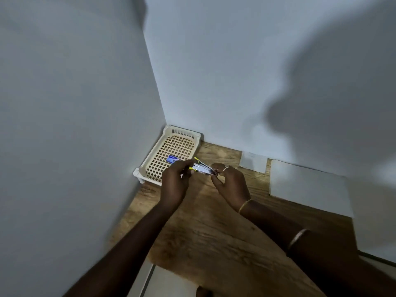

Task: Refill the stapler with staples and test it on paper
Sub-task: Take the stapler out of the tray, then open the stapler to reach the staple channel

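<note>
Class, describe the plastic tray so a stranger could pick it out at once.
Start at the wooden table where the two white walls meet. The tray sits in that corner, beyond the left hand. Unlike the flat white sheets to its right, it is cream latticework.

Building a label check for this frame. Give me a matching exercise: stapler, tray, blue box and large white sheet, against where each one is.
Things:
1 stapler
2 tray
3 blue box
4 large white sheet

Places:
A flat on the table, right side
B in the tray, just past the fingers of the left hand
C held between the left hand and the right hand
D in the corner where the walls meet

Pairs: 1-C, 2-D, 3-B, 4-A
</note>
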`<control>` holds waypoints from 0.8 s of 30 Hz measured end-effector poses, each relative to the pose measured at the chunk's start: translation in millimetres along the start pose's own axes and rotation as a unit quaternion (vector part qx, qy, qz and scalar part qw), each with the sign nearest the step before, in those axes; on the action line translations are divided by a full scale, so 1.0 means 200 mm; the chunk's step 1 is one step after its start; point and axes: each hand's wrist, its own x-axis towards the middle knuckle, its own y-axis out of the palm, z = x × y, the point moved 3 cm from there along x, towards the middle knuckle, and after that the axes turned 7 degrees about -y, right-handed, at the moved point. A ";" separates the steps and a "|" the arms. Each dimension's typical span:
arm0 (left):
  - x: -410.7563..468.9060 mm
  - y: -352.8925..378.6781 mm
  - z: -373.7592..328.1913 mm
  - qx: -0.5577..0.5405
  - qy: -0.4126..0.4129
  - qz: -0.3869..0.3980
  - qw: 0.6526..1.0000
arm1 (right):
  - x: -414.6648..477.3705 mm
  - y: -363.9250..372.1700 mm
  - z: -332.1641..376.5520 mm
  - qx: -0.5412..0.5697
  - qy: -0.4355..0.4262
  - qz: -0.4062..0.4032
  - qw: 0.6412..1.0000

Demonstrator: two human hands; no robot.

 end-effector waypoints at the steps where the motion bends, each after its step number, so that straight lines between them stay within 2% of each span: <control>1: -0.07 0.03 -0.01 -0.005 0.000 0.005 1.000 | -0.08 -0.04 0.00 0.000 0.006 -0.003 1.000; 6: -0.42 0.21 -0.01 -0.058 -0.017 0.049 0.997 | -0.47 -0.16 -0.04 -0.023 0.023 0.022 0.999; 9: -0.57 0.32 0.01 -0.048 -0.010 0.084 0.995 | -0.67 -0.20 -0.09 -0.030 0.041 0.026 0.998; 13: -0.65 0.42 0.03 -0.051 -0.042 0.120 0.991 | -0.79 -0.23 -0.13 -0.056 0.063 0.010 0.996; 16: -0.65 0.46 0.02 -0.091 -0.081 0.112 0.986 | -0.80 -0.24 -0.14 -0.052 0.077 -0.001 0.996; 19: -0.61 0.47 0.02 -0.157 -0.161 0.107 0.968 | -0.80 -0.25 -0.16 0.057 0.184 -0.035 0.981; 21: -0.58 0.48 0.02 -0.204 -0.200 0.089 0.954 | -0.79 -0.25 -0.19 0.138 0.265 -0.046 0.953; 24: -0.57 0.48 0.04 -0.262 -0.268 0.066 0.925 | -0.79 -0.24 -0.21 0.255 0.333 -0.057 0.906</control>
